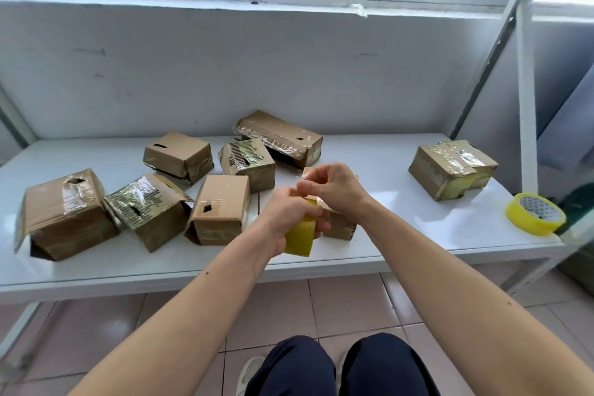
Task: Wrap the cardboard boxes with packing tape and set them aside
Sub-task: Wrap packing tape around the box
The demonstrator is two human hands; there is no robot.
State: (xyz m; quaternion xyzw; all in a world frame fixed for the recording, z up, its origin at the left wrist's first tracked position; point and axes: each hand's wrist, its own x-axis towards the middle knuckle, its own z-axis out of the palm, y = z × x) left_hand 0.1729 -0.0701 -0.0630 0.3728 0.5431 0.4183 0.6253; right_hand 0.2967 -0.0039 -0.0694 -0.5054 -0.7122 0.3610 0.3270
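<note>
My left hand (289, 212) grips a yellow roll of packing tape (300, 238) above the front of the white table (401, 235). My right hand (331, 185) pinches the loose end of the tape just above the roll. Directly behind my hands sits a small cardboard box (340, 225), mostly hidden by them. Several cardboard boxes lie to the left and behind, among them a plain one (220, 209) and a long taped one (279, 137). A taped box (451, 167) stands alone at the right.
A second yellow tape roll (535, 214) lies near the table's right edge. A white wall and a shelf frame with a diagonal brace (482, 74) close off the back and right. Tiled floor and my knees (344, 366) show below the table.
</note>
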